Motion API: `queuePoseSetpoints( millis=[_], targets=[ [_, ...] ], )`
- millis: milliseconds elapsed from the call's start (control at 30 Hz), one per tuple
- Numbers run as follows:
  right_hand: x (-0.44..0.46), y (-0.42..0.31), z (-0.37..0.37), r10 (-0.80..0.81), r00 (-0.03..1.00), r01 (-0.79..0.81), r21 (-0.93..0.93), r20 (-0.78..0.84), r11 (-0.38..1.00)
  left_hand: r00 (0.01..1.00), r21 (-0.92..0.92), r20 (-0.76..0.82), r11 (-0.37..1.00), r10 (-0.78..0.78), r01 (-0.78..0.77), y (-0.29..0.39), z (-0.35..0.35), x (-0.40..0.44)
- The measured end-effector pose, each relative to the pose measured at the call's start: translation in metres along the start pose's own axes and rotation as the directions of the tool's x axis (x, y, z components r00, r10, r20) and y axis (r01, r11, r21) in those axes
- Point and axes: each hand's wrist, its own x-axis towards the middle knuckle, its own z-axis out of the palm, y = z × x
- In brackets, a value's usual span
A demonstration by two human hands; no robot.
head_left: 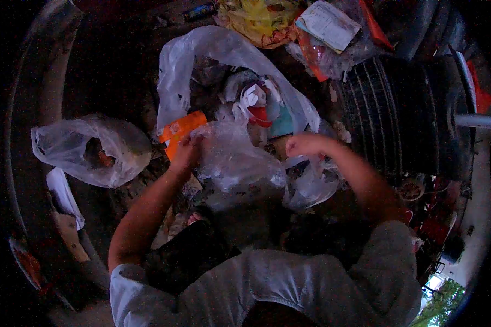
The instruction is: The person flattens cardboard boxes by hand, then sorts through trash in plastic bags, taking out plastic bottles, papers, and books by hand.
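A large translucent plastic bag [174, 65] lies open in front of me, with crumpled plastic, a red piece [260, 116] and a teal piece [281, 122] inside. My left hand [188, 151] is closed at the bag's near left side, on or against an orange packet [183, 128]; clear plastic [229, 150] spreads just right of it. My right hand [305, 144], fingers curled, is at the bag's near right edge, above a smaller clear bag [313, 185]. Whether it grips any plastic is too dark to make out.
At the left stands another open translucent bag [120, 163]. A black ribbed cylindrical object [387, 114] is at the right. Farther back lie a yellow bag [262, 22], a paper packet [328, 24] and orange-red plastic. White paper [64, 196] and cardboard [71, 237] lie at the lower left.
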Motion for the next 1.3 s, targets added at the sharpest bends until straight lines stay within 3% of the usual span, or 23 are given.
queuePoseSetpoints(
  millis=[33, 133, 200, 233, 300, 333, 433, 467, 533, 567, 633, 667, 733, 767, 867, 967, 1033, 1067, 1167, 1267, 1300],
  targets=[
    [-0.003, -0.005, -0.004, 0.03, 0.997, -0.031, -0.011, -0.072, 0.999, 0.998, 0.077, -0.005, 0.995, 0.064, -0.064, -0.006, -0.008, 0.001],
    [-0.019, -0.045, -0.02, 0.288, 0.923, -0.163, 0.419, -0.256, 0.893, 0.989, 0.196, 0.075, 0.97, 0.129, -0.142, -0.017, -0.023, 0.013],
    [0.02, -0.021, -0.032, 0.065, 0.899, 0.071, 0.291, -0.433, 0.954, 0.967, 0.366, 0.118, 0.895, 0.226, -0.254, -0.016, -0.025, 0.015],
    [0.03, -0.025, -0.035, -0.052, 0.86, 0.182, 0.211, -0.507, 0.96, 0.937, 0.505, 0.137, 0.791, 0.322, -0.346, -0.002, -0.02, 0.01],
    [0.038, -0.048, -0.038, -0.164, 0.737, 0.196, -0.025, -0.655, 0.98, 0.876, 0.694, 0.158, 0.579, 0.457, -0.427, 0.029, -0.01, -0.004],
    [0.043, -0.064, -0.038, -0.23, 0.667, 0.185, -0.142, -0.709, 0.973, 0.852, 0.756, 0.149, 0.498, 0.501, -0.425, 0.049, -0.003, -0.016],
    [0.069, -0.08, -0.039, -0.111, 0.637, -0.157, -0.27, -0.763, 0.95, 0.754, 0.823, 0.248, 0.278, 0.608, -0.495, 0.073, 0.003, -0.028],
    [0.075, -0.076, -0.038, -0.097, 0.638, -0.188, -0.276, -0.764, 0.942, 0.714, 0.822, 0.301, 0.208, 0.632, -0.53, 0.075, 0.005, -0.028],
    [0.088, -0.063, -0.033, -0.067, 0.636, -0.254, -0.291, -0.769, 0.922, 0.652, 0.763, 0.484, 0.084, 0.584, -0.641, 0.069, 0.013, -0.031],
    [0.092, -0.053, -0.034, -0.072, 0.637, -0.193, -0.249, -0.767, 0.949, 0.611, 0.721, 0.567, 0.026, 0.552, -0.693, 0.064, 0.015, -0.033],
    [0.094, -0.036, -0.047, -0.084, 0.637, -0.069, -0.166, -0.766, 0.984, 0.661, 0.727, 0.627, -0.005, 0.413, -0.686, 0.039, 0.014, -0.031],
    [0.09, -0.03, -0.053, -0.069, 0.697, 0.038, -0.06, -0.714, 0.997, 0.684, 0.73, 0.648, -0.018, 0.335, -0.683, 0.029, 0.015, -0.028],
    [0.071, -0.033, -0.066, -0.073, 0.801, 0.216, 0.173, -0.595, 0.961, 0.831, 0.829, 0.556, 0.068, 0.02, -0.556, 0.043, 0.018, -0.024],
    [0.089, 0.0, -0.07, -0.026, 0.792, 0.136, 0.134, -0.61, 0.982, 0.86, 0.872, 0.49, 0.089, -0.142, -0.482, 0.051, 0.018, -0.021],
    [0.025, -0.066, -0.063, 0.031, 0.854, 0.188, 0.364, -0.519, 0.912, 0.895, 0.824, 0.445, 0.4, -0.018, -0.401, 0.07, 0.017, -0.017],
    [0.009, -0.078, -0.055, 0.003, 0.863, 0.235, 0.406, -0.506, 0.883, 0.886, 0.413, 0.384, 0.809, 0.261, -0.417, 0.077, 0.034, -0.013],
    [0.007, -0.082, -0.049, 0.031, 0.897, 0.2, 0.467, -0.441, 0.861, 0.894, 0.067, 0.362, 0.949, 0.265, -0.309, 0.075, 0.052, -0.007],
    [0.007, -0.085, -0.045, 0.041, 0.913, 0.183, 0.496, -0.407, 0.849, 0.898, -0.113, 0.349, 0.964, 0.266, -0.241, 0.073, 0.058, -0.007],
    [-0.005, -0.111, -0.03, -0.061, 0.92, 0.284, 0.548, -0.388, 0.787, 0.887, -0.116, 0.461, 0.993, 0.023, 0.035, 0.101, 0.059, -0.028],
    [0.002, -0.102, -0.02, 0.006, 0.949, 0.221, 0.684, -0.314, 0.695, 0.84, -0.203, 0.529, 0.944, -0.119, 0.261, 0.08, 0.06, -0.024],
    [0.003, -0.098, -0.014, 0.006, 0.959, 0.199, 0.689, -0.283, 0.697, 0.843, -0.197, 0.527, 0.951, -0.104, 0.24, 0.069, 0.06, -0.02]
  ],
)
